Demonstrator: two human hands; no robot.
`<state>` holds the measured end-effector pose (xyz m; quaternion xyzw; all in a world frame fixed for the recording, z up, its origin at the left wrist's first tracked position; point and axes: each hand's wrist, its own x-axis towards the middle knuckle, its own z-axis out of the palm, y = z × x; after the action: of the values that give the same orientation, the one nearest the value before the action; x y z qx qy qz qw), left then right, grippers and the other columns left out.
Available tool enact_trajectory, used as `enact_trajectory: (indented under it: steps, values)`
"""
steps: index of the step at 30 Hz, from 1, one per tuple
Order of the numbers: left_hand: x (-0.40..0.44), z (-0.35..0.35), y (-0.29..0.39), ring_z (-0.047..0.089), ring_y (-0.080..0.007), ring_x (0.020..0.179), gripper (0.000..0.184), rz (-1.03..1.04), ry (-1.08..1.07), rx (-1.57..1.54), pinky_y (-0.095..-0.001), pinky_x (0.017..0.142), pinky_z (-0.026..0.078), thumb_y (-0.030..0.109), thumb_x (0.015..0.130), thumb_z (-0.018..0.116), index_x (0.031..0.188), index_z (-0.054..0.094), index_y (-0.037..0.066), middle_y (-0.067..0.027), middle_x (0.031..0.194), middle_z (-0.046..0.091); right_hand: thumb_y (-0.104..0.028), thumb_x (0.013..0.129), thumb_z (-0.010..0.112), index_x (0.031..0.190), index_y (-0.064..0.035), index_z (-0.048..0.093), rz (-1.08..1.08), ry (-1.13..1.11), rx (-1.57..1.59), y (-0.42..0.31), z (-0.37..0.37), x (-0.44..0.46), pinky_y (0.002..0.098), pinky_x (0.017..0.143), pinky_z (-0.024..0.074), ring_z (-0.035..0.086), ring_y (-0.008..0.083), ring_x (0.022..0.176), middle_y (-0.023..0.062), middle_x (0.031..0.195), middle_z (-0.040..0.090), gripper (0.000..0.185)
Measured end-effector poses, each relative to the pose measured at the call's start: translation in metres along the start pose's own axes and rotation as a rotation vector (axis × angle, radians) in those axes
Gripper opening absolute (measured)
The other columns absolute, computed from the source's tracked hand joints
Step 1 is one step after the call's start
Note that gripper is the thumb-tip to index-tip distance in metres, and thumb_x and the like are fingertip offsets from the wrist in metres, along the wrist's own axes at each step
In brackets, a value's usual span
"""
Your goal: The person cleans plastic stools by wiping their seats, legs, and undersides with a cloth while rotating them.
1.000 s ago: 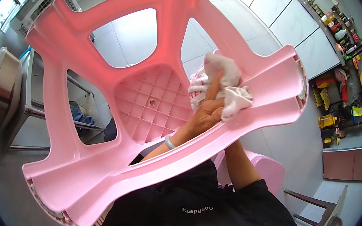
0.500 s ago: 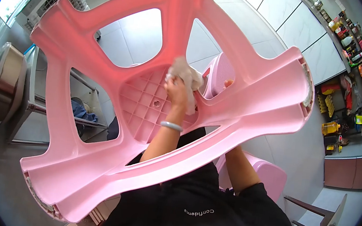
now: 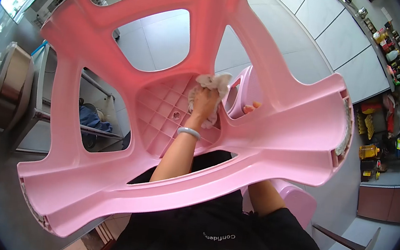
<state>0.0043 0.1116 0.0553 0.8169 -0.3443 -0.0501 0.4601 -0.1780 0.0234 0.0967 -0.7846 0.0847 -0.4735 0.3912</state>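
Observation:
A pink plastic stool (image 3: 236, 156) fills the middle of the view, its legs turned up toward me and the ribbed underside (image 3: 161, 115) of its seat showing. My left hand (image 3: 204, 105), with a pale bracelet on the wrist, reaches inside through a side opening. It is closed on a crumpled whitish cloth (image 3: 219, 81) and presses it against the right part of the ribbed underside. My right arm passes behind the stool on the right. Only the fingertips of my right hand (image 3: 251, 107) show, bent at the edge of an opening; the rest is hidden.
Another pink stool (image 3: 246, 83) shows behind the right opening. At left stands a metal rack (image 3: 38, 114) with a steel basin (image 3: 14, 89) beside it. Bottles and jars (image 3: 391, 48) line the counter at right. A dark chair (image 3: 344, 245) is at lower right.
My left hand and the cloth have moved slightly right, and the cloth is now bunched under the hand. The stool has tilted a little. More of my right fingertips show.

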Motion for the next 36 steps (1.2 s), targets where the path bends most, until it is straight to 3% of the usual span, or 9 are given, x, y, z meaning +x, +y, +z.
enact_trajectory:
  steps: [9,12,14,20,23,24,27,28,36]
  values:
    - [-0.047,-0.027,0.025,0.059,-0.0376,0.109,0.049,-0.187,-0.497,-0.290,-0.0414,0.093,0.045,0.042,0.086,0.058,0.110,0.068,0.000,-0.0240,0.115,0.063,-0.023,0.085,0.071,0.128,0.0012,0.048,-0.019,-0.009,0.003,-0.011,0.007,-0.003,0.0492,0.097,0.0437,0.053,0.0368,0.113,0.0207,0.124,0.052,0.054]
    - [-0.060,-0.039,0.042,0.065,-0.0220,0.086,0.040,-0.351,-0.477,-0.573,-0.0336,0.077,0.051,0.034,0.086,0.066,0.103,0.070,-0.003,-0.0124,0.093,0.070,-0.022,0.085,0.070,0.127,0.0014,0.049,-0.027,0.001,-0.012,-0.012,0.008,-0.002,0.0498,0.097,0.0436,0.053,0.0374,0.113,0.0211,0.124,0.052,0.053]
    - [-0.054,-0.065,0.066,0.062,-0.0105,0.080,0.032,-0.453,-0.387,-0.857,-0.0268,0.070,0.051,0.025,0.087,0.071,0.102,0.070,-0.003,-0.0035,0.086,0.068,-0.022,0.085,0.070,0.127,0.0014,0.049,-0.032,0.001,-0.015,-0.014,0.009,-0.001,0.0501,0.098,0.0434,0.053,0.0379,0.114,0.0214,0.124,0.052,0.052]
    - [0.026,-0.120,0.127,0.061,-0.0097,0.089,0.029,-0.099,0.323,-1.320,-0.0256,0.074,0.051,0.018,0.092,0.067,0.113,0.065,-0.001,-0.0029,0.102,0.066,-0.021,0.086,0.069,0.126,0.0017,0.050,-0.042,-0.004,-0.039,-0.014,0.010,-0.003,0.0513,0.098,0.0431,0.053,0.0392,0.114,0.0222,0.124,0.052,0.050]
    - [0.063,-0.117,0.163,0.063,-0.0097,0.086,0.026,0.192,0.611,-1.047,-0.0251,0.071,0.053,0.021,0.093,0.067,0.108,0.066,0.001,-0.0024,0.099,0.067,-0.021,0.086,0.068,0.126,0.0018,0.050,-0.049,0.000,-0.045,-0.012,0.010,0.000,0.0519,0.098,0.0429,0.053,0.0398,0.114,0.0226,0.125,0.052,0.049]
    - [0.075,-0.109,0.161,0.064,-0.0167,0.088,0.019,0.250,0.617,-0.899,-0.0322,0.077,0.052,0.017,0.090,0.067,0.105,0.067,0.005,-0.0052,0.101,0.069,-0.021,0.086,0.068,0.125,0.0018,0.050,-0.054,0.002,-0.047,-0.012,0.010,0.000,0.0521,0.098,0.0429,0.053,0.0400,0.115,0.0228,0.125,0.052,0.049]
    - [0.102,-0.109,0.185,0.059,-0.0292,0.095,0.025,0.492,0.752,0.003,-0.0418,0.084,0.045,0.012,0.079,0.066,0.103,0.067,0.005,-0.0071,0.102,0.068,-0.021,0.086,0.067,0.125,0.0019,0.051,-0.059,-0.002,-0.055,-0.013,0.008,0.002,0.0527,0.099,0.0427,0.053,0.0407,0.115,0.0232,0.125,0.052,0.048]
    - [0.114,-0.104,0.188,0.055,-0.0376,0.095,0.021,0.480,0.714,0.008,-0.0485,0.084,0.041,0.014,0.073,0.065,0.092,0.067,0.006,-0.0092,0.102,0.068,-0.021,0.086,0.067,0.125,0.0020,0.051,-0.061,-0.001,-0.056,-0.015,0.008,0.002,0.0528,0.099,0.0427,0.053,0.0409,0.115,0.0233,0.125,0.052,0.047]
    - [0.089,-0.108,0.201,0.056,-0.0359,0.087,0.015,0.485,0.483,-0.029,-0.0471,0.076,0.042,0.016,0.071,0.064,0.083,0.065,0.006,-0.0104,0.089,0.064,-0.020,0.087,0.066,0.124,0.0023,0.052,-0.148,-0.001,-0.154,-0.017,0.018,-0.010,0.0544,0.099,0.0422,0.052,0.0426,0.116,0.0244,0.125,0.051,0.045]
